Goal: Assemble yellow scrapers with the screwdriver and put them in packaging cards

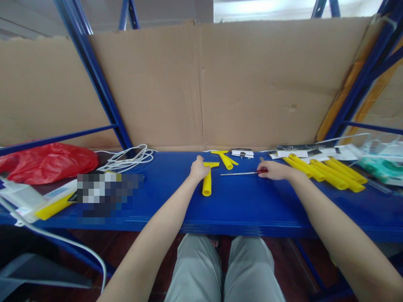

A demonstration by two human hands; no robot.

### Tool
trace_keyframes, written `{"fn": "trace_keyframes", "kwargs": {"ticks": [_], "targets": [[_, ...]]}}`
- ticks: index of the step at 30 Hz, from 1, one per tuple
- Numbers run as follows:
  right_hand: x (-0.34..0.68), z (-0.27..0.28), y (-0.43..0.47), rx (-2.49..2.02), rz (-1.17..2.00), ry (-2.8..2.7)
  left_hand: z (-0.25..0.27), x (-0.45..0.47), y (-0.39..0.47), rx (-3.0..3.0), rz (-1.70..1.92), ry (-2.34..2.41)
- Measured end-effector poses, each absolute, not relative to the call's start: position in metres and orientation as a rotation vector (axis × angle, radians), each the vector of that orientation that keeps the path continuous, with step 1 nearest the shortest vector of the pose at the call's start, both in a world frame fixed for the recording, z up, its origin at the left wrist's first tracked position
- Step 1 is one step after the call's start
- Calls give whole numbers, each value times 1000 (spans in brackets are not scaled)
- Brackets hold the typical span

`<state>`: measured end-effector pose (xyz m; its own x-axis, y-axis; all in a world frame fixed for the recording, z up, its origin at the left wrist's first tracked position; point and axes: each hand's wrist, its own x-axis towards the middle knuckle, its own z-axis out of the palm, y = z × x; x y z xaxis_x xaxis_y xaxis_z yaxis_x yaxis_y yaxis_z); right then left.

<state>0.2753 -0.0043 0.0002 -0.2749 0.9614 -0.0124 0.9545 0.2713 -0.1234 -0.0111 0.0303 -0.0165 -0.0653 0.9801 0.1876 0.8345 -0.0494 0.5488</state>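
Note:
My left hand (198,169) is closed on the left side of a yellow T-shaped plastic piece (207,184), whose hollow round end points toward me. A screwdriver (239,173) with a red handle lies low over the blue tabletop (239,201), its shaft pointing left toward the yellow piece. The fingers of my right hand (273,170) are closed around that handle. Just behind, between the two hands, rests another yellow T-shaped piece (225,160) with a smaller yellow strip against it. The fingertips of my left hand are partly hidden.
Several yellow tubes (330,174) lie to the right, near white packets and a green-and-white pack (380,167). A small white box (242,153) sits at the back. Coiled white cable (132,159) and a red bag (53,161) are on the left. Cardboard (252,84) stands behind.

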Motion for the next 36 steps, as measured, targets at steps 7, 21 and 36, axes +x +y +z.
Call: {"fn": "trace_keyframes", "kwargs": {"ticks": [7, 21, 36], "targets": [[284, -4, 2, -1940, 114, -2403, -20, -16, 37, 1912, 899, 1984], [293, -5, 4, -2003, 89, -2306, -22, -27, 64, 1570, 912, 1859], [288, -1, 0, -2026, 112, -2280, -14, -50, 73, 2016, 711, 1816]]}}
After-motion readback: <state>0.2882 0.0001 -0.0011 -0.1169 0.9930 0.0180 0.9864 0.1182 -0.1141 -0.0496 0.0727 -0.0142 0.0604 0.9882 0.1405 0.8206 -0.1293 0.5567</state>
